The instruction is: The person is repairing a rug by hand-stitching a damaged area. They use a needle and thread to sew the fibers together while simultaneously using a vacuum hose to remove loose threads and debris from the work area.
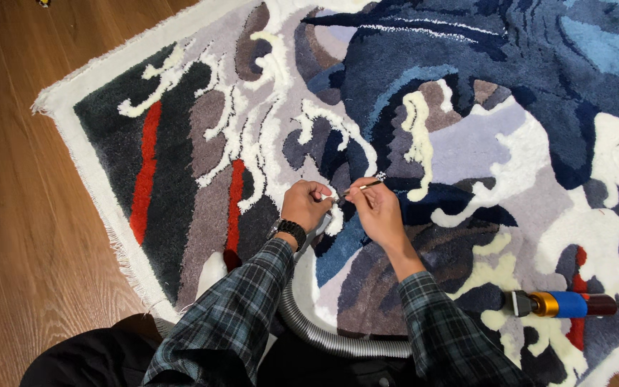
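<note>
Head view | thin tool between both hands | above rug

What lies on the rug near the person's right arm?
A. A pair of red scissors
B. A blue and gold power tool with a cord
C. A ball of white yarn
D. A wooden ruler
B: a blue and gold tool with a dark cord lies on the rug, just right of the right sleeve.

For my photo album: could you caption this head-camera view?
Left hand and right hand work a thin tool over a tufted rug.
</note>
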